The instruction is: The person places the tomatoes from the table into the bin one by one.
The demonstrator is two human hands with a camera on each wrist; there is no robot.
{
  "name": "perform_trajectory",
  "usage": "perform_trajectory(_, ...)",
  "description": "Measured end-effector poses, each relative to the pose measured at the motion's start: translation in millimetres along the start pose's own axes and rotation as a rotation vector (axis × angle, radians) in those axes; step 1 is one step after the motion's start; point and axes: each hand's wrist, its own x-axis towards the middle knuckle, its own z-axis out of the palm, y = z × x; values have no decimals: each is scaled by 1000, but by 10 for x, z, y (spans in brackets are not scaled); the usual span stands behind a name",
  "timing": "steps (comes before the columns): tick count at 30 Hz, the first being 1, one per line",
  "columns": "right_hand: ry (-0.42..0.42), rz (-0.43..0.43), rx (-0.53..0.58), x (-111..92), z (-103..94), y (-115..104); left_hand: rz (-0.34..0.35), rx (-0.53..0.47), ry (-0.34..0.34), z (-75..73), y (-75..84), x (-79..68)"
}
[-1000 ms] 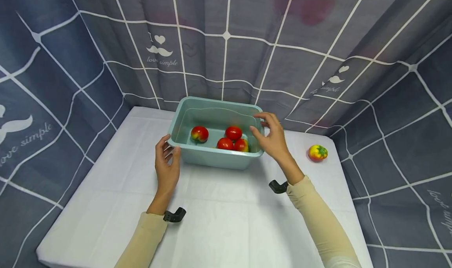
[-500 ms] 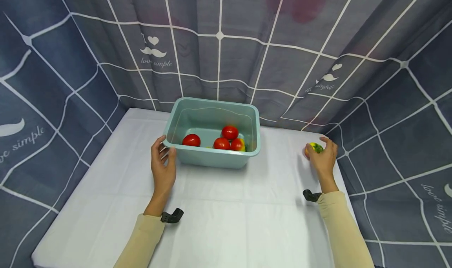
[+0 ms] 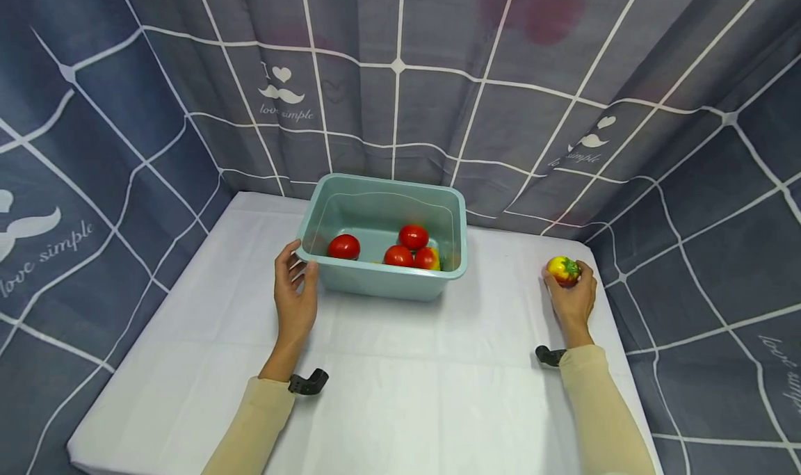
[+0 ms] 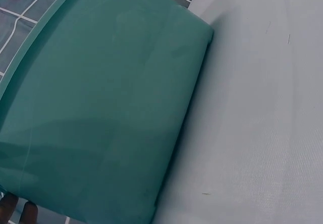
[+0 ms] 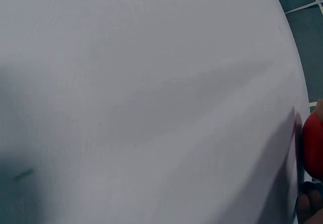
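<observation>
A pale teal plastic bin [image 3: 375,282] stands near the back of the white table with several red fruits [image 3: 343,247] inside. My left hand [image 3: 294,308] holds the bin's near left corner, thumb at the front wall and fingers round the side. In the left wrist view the bin's wall [image 4: 106,93] fills much of the picture, fingertips at its lower left. Far to the right, my right hand [image 3: 572,304] grips a red-and-yellow fruit [image 3: 563,270] with a green top, thumb on one side and fingers on the other. Its red underside [image 5: 314,146] shows at the right wrist view's edge.
A white cloth covers the table [image 3: 375,391]. Grey-blue checked curtains [image 3: 363,99] rise right behind the bin and along both sides. The table's right edge runs close beside the right hand.
My right hand has moved from the bin's right end to the lone fruit and taken hold of it. The leftmost fruit in the bin has rolled slightly. The left hand has stayed at the corner.
</observation>
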Motion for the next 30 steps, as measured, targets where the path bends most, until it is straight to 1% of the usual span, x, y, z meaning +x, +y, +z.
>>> perform_trajectory(5,-10,2,5,-1,-16,-59,-7,-13,-4,32,225,-57)
perform_trajectory(6,-10,-8,12,-8,-20,-90,-8,-14,-7,34,262,-65)
perform_trajectory(7,-9,-18,24,-17,-23,-129,-7,-12,-10,35,289,-71)
perform_trajectory(10,-8,-81,77,-65,-21,-305,-4,-9,-9,39,292,-70)
perform_trajectory(15,-38,-210,143,-175,3,-683,-3,-2,5,39,278,-61)
perform_trajectory(19,-86,-300,185,-263,11,-1004,-10,-4,0,38,276,-61)
perform_trajectory(22,-126,-383,225,-325,22,-1276,-9,-5,-8,35,275,-63)
perform_trajectory(27,-215,-518,266,-438,80,-1783,-10,-2,-4,29,268,-61)
perform_trajectory(30,-293,-588,267,-525,160,-2083,-14,-5,0,30,264,-54)
